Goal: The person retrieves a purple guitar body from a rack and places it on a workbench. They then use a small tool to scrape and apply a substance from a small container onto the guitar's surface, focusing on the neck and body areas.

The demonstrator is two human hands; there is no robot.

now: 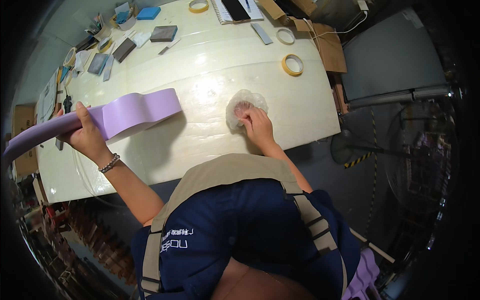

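Note:
My left hand point(84, 129) grips a glossy lilac guitar point(141, 108) near the base of its neck, holding it edge-on over the left side of the white worktable point(200, 143), with the neck running out past the left. Right of it, my right hand point(254, 124) has its fingers closed in a pinch at a crumpled translucent plastic bag point(234, 106) lying on the table, which has something pinkish inside. Whether the fingertips hold the bag or its contents is too small to tell.
Tape rolls point(292, 65), sanding blocks point(124, 49), flat strips, a notepad point(230, 12) and a cup of tools lie at the back and left. Cardboard boxes point(325, 50) and a grey panel point(390, 55) stand right; a standing fan point(415, 155) is beyond the table's right edge.

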